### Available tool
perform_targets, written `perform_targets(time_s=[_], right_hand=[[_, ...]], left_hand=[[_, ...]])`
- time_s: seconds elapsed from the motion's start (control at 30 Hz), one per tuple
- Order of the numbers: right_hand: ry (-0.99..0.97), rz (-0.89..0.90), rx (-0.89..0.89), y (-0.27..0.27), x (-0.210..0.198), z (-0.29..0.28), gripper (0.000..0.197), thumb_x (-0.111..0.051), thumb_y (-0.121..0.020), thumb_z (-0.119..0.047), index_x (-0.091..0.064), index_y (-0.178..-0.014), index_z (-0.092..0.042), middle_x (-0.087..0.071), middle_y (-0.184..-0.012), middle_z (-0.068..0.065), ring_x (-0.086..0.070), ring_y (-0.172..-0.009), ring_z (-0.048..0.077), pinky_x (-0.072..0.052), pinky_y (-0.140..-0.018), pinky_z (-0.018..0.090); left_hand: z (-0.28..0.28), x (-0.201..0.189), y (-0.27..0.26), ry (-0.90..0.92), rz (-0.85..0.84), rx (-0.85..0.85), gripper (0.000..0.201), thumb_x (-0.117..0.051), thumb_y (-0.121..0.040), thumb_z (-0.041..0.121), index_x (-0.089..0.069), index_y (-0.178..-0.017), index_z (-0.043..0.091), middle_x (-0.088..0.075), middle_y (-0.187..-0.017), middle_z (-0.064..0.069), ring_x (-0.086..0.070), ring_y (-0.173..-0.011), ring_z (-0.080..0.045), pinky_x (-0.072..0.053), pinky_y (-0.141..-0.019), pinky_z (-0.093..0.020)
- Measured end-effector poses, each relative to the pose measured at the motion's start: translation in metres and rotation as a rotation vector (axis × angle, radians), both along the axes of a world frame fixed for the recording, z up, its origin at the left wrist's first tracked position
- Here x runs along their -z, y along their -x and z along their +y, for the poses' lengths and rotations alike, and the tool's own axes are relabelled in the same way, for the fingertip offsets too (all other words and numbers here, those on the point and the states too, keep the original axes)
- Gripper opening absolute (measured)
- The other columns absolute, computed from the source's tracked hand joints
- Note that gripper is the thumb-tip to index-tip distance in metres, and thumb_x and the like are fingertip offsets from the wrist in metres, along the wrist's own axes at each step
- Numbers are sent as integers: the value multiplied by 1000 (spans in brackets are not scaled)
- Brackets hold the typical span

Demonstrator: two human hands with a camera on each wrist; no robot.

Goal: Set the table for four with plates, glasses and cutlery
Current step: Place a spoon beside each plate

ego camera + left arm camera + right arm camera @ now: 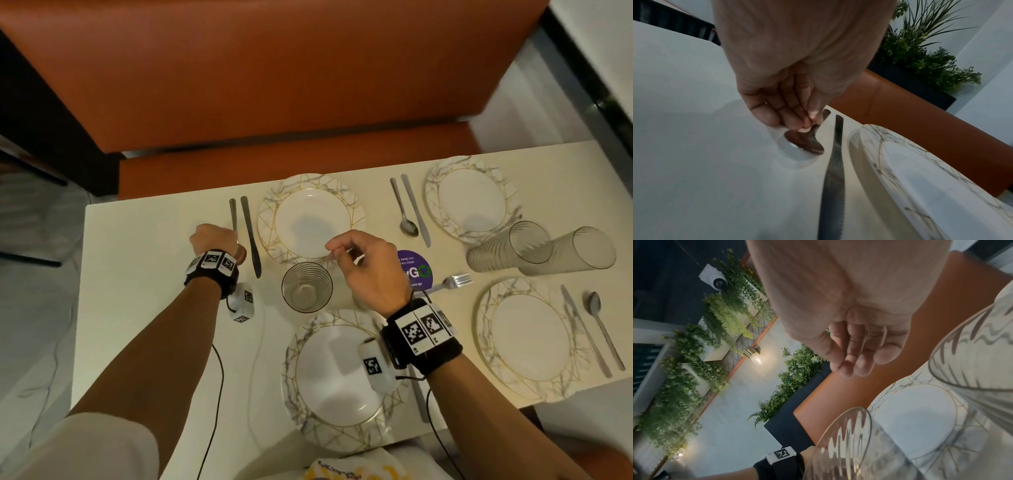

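My left hand (214,238) (809,125) pinches the neck of a spoon (233,212) (805,142) whose bowl sits low at the table, left of a knife (251,236) (833,170) and the far-left plate (267,222) (875,141). With its fingers loosely curled and holding nothing that I can see, my right hand (334,248) (855,368) hovers over that plate's near rim. A ribbed glass (306,287) (849,443) stands upright between the far-left and near-left plates (291,356). The right wrist view shows a second glass (972,353) close under my right wrist.
The right-hand plates (431,192) (486,308) each have a knife and spoon beside them. Two more glasses (507,246) (568,251) are between them. A fork (457,281) lies by a purple sticker (416,267). An orange bench (274,85) runs behind the table.
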State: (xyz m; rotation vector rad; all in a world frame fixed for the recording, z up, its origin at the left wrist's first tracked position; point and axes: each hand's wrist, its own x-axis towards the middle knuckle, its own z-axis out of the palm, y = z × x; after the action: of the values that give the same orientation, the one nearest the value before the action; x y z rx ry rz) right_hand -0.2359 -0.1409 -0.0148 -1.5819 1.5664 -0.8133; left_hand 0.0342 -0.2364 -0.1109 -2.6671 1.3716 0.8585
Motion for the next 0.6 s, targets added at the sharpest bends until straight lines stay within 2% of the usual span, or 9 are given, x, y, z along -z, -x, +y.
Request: perform_targets(time_s=[0.07,0.13,0.2,0.27,0.37,0.47,0.53,0.6], right_hand=[[17,-7,14,6,-2,1,16,-64,-94,-10,-75,-97,-21,-74,-85,-8,-66,-74,13,-53,-65,24],[29,-9,41,16,-6,2,17,-63,-94,-9,-75,-98,-20,-74,-86,-7,-65,-74,10,-52,-65,22],[46,-12,69,29,-10,3,16,-62,-94,-9,-75,-99,-18,-74,-88,-6,-64,-74,7,-49,-65,18],[67,-7,99,45,-14,4,17,-62,-94,-10,-75,-99,-18,-74,-89,-7,-64,-76,6,-49,-66,19],[77,-6,152,75,-19,7,19,-61,-93,-8,-76,-98,-18,-74,-89,-6,-66,-77,7,-56,-68,27],[85,-13,203,111,-15,12,20,-61,-91,-8,-75,-97,-22,-75,-93,-5,-70,-84,11,-59,-78,34],[82,-11,238,137,-8,16,20,-61,-91,-8,-74,-97,-22,-76,-96,-5,-70,-89,10,-58,-83,33],[73,22,257,165,1,20,18,-62,-92,-6,-75,-99,-17,-75,-92,-2,-69,-86,11,-57,-79,28]], left_hand=[[3,-7,3,54,16,-27,23,-65,-98,18,-76,-104,-1,-74,-111,-16,-69,-108,-35,-57,-96,-40],[5,-16,6,159,54,-105,24,-62,-99,18,-77,-103,-1,-75,-110,-18,-70,-107,-38,-56,-91,-39],[8,-31,12,264,112,-167,25,-58,-100,18,-77,-110,5,-74,-116,-18,-68,-110,-40,-55,-89,-40],[11,-52,23,336,141,-178,26,-55,-101,20,-77,-114,15,-74,-119,-15,-68,-111,-39,-53,-84,-38],[13,-83,45,436,164,-106,26,-55,-100,23,-76,-115,18,-75,-115,-11,-68,-109,-35,-50,-83,-35],[18,-114,76,570,212,0,23,-58,-99,26,-76,-111,19,-74,-106,-3,-68,-96,-23,-47,-81,-28],[24,-134,104,668,271,83,20,-60,-98,28,-77,-106,20,-73,-100,5,-67,-92,-15,-46,-80,-25],[34,-151,142,717,315,167,17,-61,-98,29,-77,-104,23,-74,-99,9,-66,-90,-9,-45,-76,-18]])
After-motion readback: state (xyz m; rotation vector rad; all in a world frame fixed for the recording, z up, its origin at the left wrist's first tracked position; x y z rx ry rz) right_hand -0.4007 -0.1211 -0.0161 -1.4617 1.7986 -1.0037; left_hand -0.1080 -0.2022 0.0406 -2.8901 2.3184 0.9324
